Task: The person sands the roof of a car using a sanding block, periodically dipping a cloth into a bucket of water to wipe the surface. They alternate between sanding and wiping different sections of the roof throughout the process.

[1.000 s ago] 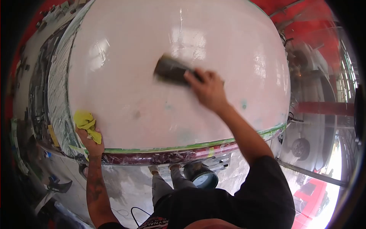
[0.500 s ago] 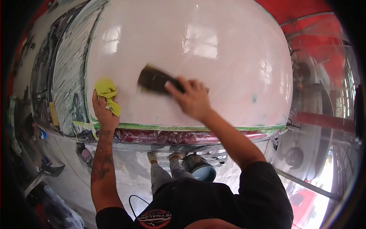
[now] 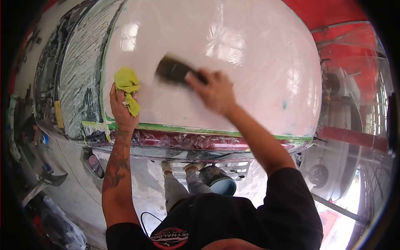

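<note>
A yellow-green cloth (image 3: pixel 126 80) is bunched in my left hand (image 3: pixel 121 109), which rests at the left part of the pale, wet-looking car roof (image 3: pixel 179 108). My right hand (image 3: pixel 216 89) grips one end of a dark sanding block (image 3: pixel 175 71), its fingers partly blurred by motion. The block lies over the middle-left of the roof, pointing up and left from the hand. Green masking tape (image 3: pixel 187 128) runs along the near edge of the pale surface. Clear plastic film covers the part to the left.
Below the roof edge a dark bucket (image 3: pixel 223 185) stands by my feet on a slatted platform (image 3: pixel 237 170). Another vehicle (image 3: pixel 333 166) is at the right. Plastic-wrapped items (image 3: pixel 62 225) lie at lower left. A dark hose (image 3: pixel 143 218) curves beside me.
My left hand and the cloth have moved up and slightly right across the roof. My right hand has shifted the sanding block a little up and right.
</note>
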A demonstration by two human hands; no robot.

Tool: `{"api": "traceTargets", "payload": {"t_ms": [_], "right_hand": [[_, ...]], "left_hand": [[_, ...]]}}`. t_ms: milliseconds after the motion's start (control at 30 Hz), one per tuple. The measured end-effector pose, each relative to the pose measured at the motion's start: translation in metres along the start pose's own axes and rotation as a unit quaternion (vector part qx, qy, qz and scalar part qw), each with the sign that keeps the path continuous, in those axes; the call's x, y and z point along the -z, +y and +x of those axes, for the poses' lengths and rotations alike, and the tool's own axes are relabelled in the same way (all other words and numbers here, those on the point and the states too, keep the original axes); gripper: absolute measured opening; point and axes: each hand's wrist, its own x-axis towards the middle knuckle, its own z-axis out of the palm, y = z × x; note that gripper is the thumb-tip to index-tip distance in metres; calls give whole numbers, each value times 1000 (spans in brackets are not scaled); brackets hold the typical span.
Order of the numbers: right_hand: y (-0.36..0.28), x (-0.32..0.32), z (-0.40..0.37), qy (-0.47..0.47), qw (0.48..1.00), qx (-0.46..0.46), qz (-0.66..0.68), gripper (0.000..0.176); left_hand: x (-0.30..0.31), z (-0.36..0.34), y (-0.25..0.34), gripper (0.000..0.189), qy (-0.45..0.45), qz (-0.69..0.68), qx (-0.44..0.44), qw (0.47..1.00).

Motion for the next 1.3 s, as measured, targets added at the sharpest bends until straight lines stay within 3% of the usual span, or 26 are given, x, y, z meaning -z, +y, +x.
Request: {"api": "traceTargets", "payload": {"t_ms": [33,100,133,200,333,367,433,467,567,633,700,800,867,933,1000,1033,1067,1100,1133,1200,1300], "right_hand": [[39,-1,27,18,994,-88,-56,46],[113,-2,68,46,967,-214,-130,43],[127,-10,75,80,957,-236,-147,43],[83,-11,75,47,955,-269,-116,44],[-83,-20,4,36,998,-47,10,52],[-78,-17,7,40,998,-51,9,52],[-55,-9,13,36,999,16,27,51],[-20,-14,27,66,998,6,-1,48],[117,-10,88,65,977,-160,-127,40],[156,-12,102,91,958,-221,-156,38],[108,-13,93,62,963,-234,-119,39],[-23,-17,18,39,994,-99,-3,49],[-54,-6,-19,42,997,-5,71,52],[-10,0,-13,34,998,-8,46,53],[84,2,9,60,991,-99,-64,48],[143,5,22,-12,968,-220,-116,48],[196,10,25,33,940,-312,-136,41],[243,6,16,78,928,-335,-143,37],[249,3,13,89,922,-339,-165,40],[195,0,4,78,934,-317,-147,45],[42,3,-37,47,981,-184,-49,52]], "left_hand": [[-1,0,1,50,0,1,2,1000],[-1,1,1,50,13,-2,-19,1000],[-1,1,1,50,15,-2,-18,1000],[-1,0,1,49,17,0,-20,1000],[0,0,3,45,12,10,-6,1000],[1,0,3,43,5,-14,11,1000],[0,-2,1,38,2,-49,34,998],[0,-2,2,38,0,-50,32,998],[-1,-2,3,37,1,-82,56,995],[-2,-2,0,36,1,-69,45,997],[0,-2,2,37,0,-49,33,998],[-1,-3,-2,39,-3,-24,21,999],[-2,-4,-5,40,-12,-15,21,1000],[-1,-5,-4,43,-8,-43,34,998],[-3,-5,-9,44,-26,-65,49,996],[-6,-7,-12,44,-19,-81,60,995],[-5,-8,-11,44,-18,-87,66,994],[-4,-9,-10,44,-17,-94,72,993],[-1,-6,-2,44,-15,-55,51,997],[1,1,6,43,-12,-17,27,999],[3,4,11,42,-5,25,-18,1000]]}}
